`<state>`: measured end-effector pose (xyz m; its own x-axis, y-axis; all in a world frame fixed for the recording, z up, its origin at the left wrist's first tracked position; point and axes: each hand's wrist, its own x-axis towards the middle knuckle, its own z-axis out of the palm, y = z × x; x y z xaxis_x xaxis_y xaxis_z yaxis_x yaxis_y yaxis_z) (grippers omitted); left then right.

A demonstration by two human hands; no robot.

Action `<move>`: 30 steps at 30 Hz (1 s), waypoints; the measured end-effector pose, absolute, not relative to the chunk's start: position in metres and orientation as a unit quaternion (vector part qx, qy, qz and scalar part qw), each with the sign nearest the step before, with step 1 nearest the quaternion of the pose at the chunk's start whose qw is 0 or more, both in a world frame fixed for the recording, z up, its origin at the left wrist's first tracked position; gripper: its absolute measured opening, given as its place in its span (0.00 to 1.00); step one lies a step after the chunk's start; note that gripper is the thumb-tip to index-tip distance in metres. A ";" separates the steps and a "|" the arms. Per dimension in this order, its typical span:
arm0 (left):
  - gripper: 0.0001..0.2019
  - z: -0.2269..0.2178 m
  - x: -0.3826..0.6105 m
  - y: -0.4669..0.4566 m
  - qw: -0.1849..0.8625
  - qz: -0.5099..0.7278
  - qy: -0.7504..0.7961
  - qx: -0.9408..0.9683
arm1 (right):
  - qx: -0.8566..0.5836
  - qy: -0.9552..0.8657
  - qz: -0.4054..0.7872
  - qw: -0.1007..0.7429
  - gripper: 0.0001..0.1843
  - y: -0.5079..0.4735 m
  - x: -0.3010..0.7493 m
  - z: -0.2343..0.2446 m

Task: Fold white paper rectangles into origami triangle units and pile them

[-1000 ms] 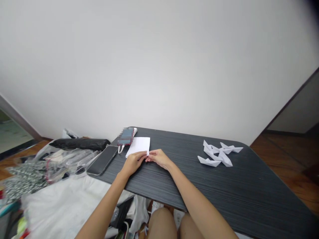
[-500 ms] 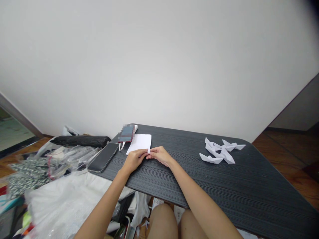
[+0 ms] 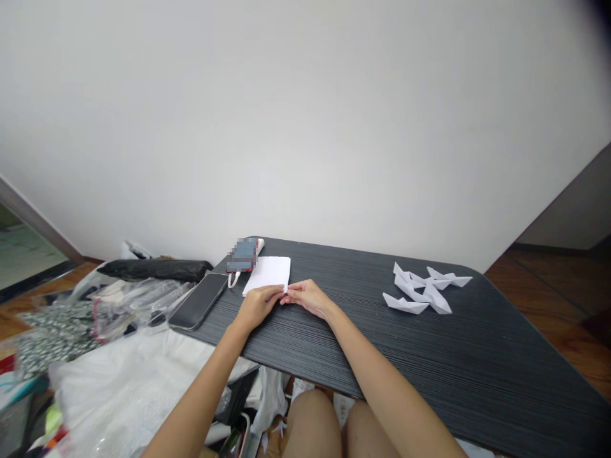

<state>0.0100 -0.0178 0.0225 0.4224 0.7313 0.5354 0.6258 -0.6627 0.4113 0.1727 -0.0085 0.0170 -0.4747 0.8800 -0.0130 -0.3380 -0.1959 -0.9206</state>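
My left hand [image 3: 260,305] and my right hand [image 3: 309,298] meet at the fingertips over the dark table, closed in a pinch. Between them shows a small white edge of folded paper [image 3: 285,289]; most of it is hidden by the fingers. Just beyond my left hand lies a stack of white paper sheets [image 3: 270,272], its near edge partly covered by that hand. Off to the right, several white folded paper boats [image 3: 405,304] sit in a loose cluster, apart from both hands.
A dark-screened phone [image 3: 199,301] lies at the left edge of the black wood-grain table [image 3: 363,286]. Behind it rests a blurred-out device [image 3: 242,254] with a white cable [image 3: 233,280]. Plastic bags [image 3: 128,375] crowd the floor at left. A white wall [image 3: 305,127] stands behind the table.
My hands keep almost the same pinched position on the paper. The whole view shifts very slightly; the paper boats, stack and phone stay in place.
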 end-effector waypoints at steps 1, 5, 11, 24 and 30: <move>0.11 0.023 0.010 -0.018 0.075 0.354 0.404 0.840 | -0.288 -0.472 0.717 0.423 0.17 -0.009 0.173 0.017; 0.11 0.023 0.010 -0.018 0.074 0.352 0.403 0.841 | -0.287 -0.471 0.720 0.421 0.17 -0.008 0.172 0.016; 0.11 0.025 0.010 -0.018 0.078 0.359 0.400 0.840 | -0.291 -0.472 0.715 0.426 0.16 -0.009 0.172 0.018; 0.11 0.023 0.009 -0.017 0.079 0.353 0.401 0.841 | -0.298 -0.470 0.715 0.424 0.16 -0.010 0.172 0.020; 0.11 0.024 0.009 -0.018 0.079 0.355 0.399 0.842 | -0.294 -0.470 0.717 0.423 0.14 -0.008 0.171 0.018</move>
